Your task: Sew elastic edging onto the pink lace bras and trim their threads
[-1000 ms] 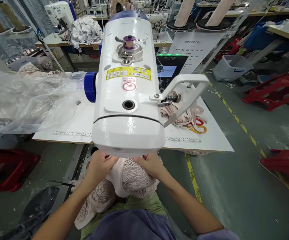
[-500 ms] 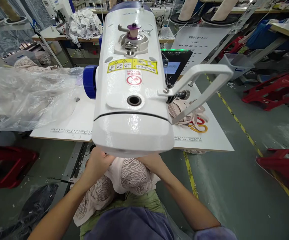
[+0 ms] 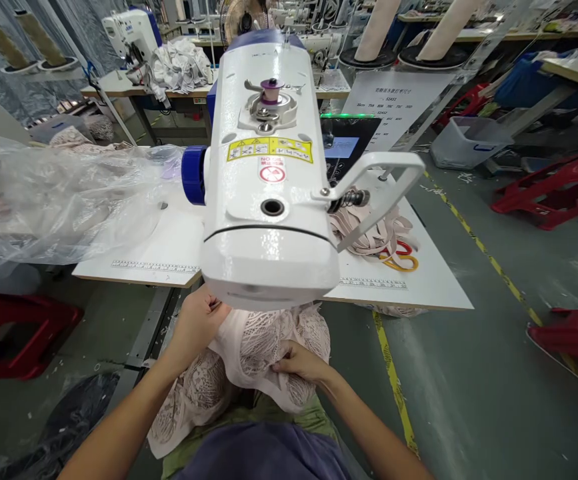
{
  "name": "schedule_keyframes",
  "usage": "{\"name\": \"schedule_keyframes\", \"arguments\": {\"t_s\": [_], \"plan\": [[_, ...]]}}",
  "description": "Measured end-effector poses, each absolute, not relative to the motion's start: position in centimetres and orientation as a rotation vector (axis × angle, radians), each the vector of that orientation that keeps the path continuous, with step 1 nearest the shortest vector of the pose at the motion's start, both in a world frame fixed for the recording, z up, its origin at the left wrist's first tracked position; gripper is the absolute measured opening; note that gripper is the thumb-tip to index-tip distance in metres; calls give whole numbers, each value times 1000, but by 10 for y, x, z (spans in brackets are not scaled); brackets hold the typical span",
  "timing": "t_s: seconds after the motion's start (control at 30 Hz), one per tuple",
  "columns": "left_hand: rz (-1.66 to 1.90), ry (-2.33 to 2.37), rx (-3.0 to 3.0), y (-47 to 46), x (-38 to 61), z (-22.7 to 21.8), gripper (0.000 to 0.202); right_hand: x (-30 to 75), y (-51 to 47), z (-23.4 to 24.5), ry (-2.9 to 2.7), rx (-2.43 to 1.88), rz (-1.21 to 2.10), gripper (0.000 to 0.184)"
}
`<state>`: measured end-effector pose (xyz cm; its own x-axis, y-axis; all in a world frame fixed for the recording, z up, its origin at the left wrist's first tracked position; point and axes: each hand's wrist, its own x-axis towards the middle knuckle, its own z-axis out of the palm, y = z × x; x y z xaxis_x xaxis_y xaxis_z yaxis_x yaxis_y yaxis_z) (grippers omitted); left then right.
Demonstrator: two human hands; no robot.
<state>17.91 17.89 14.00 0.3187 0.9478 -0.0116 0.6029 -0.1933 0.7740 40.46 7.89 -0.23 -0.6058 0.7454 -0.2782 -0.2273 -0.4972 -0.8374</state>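
Observation:
A pale pink lace bra (image 3: 261, 343) hangs from below the head of the white sewing machine (image 3: 269, 253) down over my lap. My left hand (image 3: 199, 321) is closed on its upper edge, just left of the machine head. Lower down, my right hand (image 3: 299, 362) pinches the lace of the right-hand cup between thumb and fingers. The machine head hides the needle, the presser foot and the part of the bra beneath it.
Clear plastic sheeting (image 3: 63, 200) covers the table's left side. Pale straps (image 3: 369, 230) and scissors with red and yellow handles (image 3: 401, 260) lie on the right. A lit control panel (image 3: 346, 147) stands behind. Red stools (image 3: 19, 333) flank the table.
My right hand has come down from under the machine head onto the lace cup, and more of the bra shows. My left hand stays at the edge. The view has tilted up slightly.

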Motion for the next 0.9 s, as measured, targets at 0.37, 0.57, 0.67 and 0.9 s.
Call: {"name": "schedule_keyframes", "arguments": {"t_s": [0.37, 0.57, 0.67, 0.9], "plan": [[586, 1413, 1950, 174, 180, 138, 18, 431, 43, -2, -773, -1034, 1926, 47], [828, 1337, 2296, 128, 183, 153, 16, 454, 45, 51, -1233, -1015, 1802, 50], [735, 704, 2522, 94, 202, 165, 44, 444, 51, 100, -1708, -860, 1742, 43], [-69, 842, 2188, 100, 211, 157, 20, 416, 57, 168, -2098, -1154, 1496, 22]]}}
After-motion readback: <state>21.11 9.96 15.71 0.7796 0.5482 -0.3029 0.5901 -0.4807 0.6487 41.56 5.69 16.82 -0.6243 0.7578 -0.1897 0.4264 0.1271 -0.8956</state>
